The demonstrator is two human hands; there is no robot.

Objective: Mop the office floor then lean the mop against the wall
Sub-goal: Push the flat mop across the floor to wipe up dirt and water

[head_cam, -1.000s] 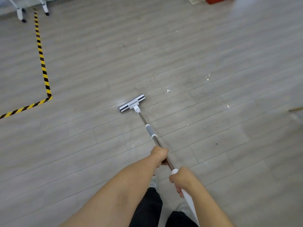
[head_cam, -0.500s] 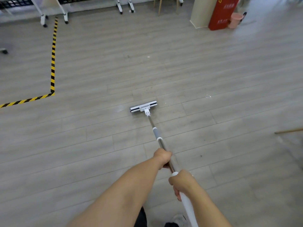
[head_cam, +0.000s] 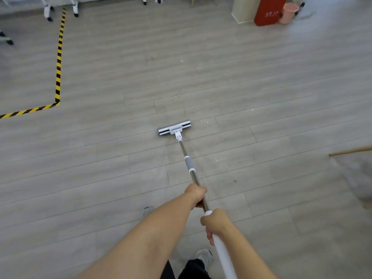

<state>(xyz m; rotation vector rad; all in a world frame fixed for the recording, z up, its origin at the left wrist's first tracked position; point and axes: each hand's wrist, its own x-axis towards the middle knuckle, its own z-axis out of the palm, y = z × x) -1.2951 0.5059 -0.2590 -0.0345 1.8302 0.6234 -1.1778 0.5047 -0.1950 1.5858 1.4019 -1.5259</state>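
Note:
A flat white and grey mop head (head_cam: 174, 127) lies on the grey plank floor (head_cam: 261, 87) in front of me. Its metal pole (head_cam: 188, 160), with a grey sleeve partway up, slants back toward me. My left hand (head_cam: 196, 193) grips the metal part of the pole. Just behind it my right hand (head_cam: 214, 221) grips the white upper handle (head_cam: 223, 254). Small white specks lie on the floor right of the mop head.
Yellow and black tape (head_cam: 58, 63) marks a corner at the left. Wheeled white frame legs (head_cam: 48, 13) stand along the far edge. A red cabinet (head_cam: 268, 11), a pink bucket (head_cam: 288, 13) and a beige column base (head_cam: 243, 11) are far right. A wooden stick (head_cam: 350, 151) pokes in at right.
The view has tilted up, showing the far furniture. The mop head has turned square to me and slid along the floor; both hands keep their grip on the pole.

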